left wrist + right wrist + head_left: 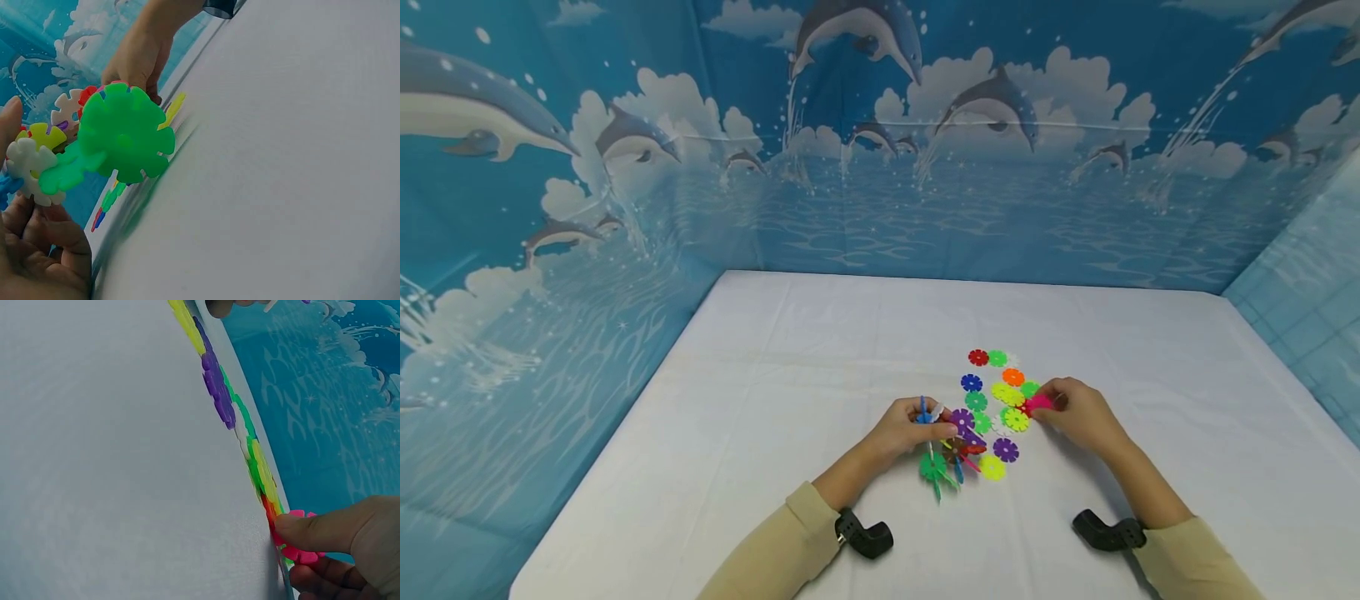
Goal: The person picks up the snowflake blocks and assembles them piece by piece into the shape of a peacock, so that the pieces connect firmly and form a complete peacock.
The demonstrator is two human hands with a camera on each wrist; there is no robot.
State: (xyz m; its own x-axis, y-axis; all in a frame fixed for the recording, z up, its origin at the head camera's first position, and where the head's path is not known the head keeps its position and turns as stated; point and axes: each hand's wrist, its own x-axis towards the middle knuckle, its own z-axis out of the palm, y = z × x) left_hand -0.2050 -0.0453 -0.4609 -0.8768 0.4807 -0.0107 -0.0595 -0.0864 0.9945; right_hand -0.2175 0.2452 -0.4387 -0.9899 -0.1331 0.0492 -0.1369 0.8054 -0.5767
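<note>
- Your left hand point(901, 432) closes its grip around a cluster of interlocked discs point(946, 457), held just above the table point(775, 400).
- Your right hand point(1078, 414) pinches a pink disc point(1039, 404) at the edge of the loose discs point(996, 392).
- The discs are flat, glossy plastic, notched like snowflakes; the table cover is matte white.

We see our right hand point(350, 550) at the lower right, thumb and curled fingers pinching a pink disc point(300, 553) at the edge of the white tabletop point(112, 462). From that disc a row of flat notched discs point(240, 428) runs up and away along the cloth, seen nearly edge-on: red beside the pink, then green, yellow, white, purple and yellow. Behind them hangs a blue water-patterned backdrop point(325, 394). A fingertip point(219, 307) shows at the top edge.
</note>
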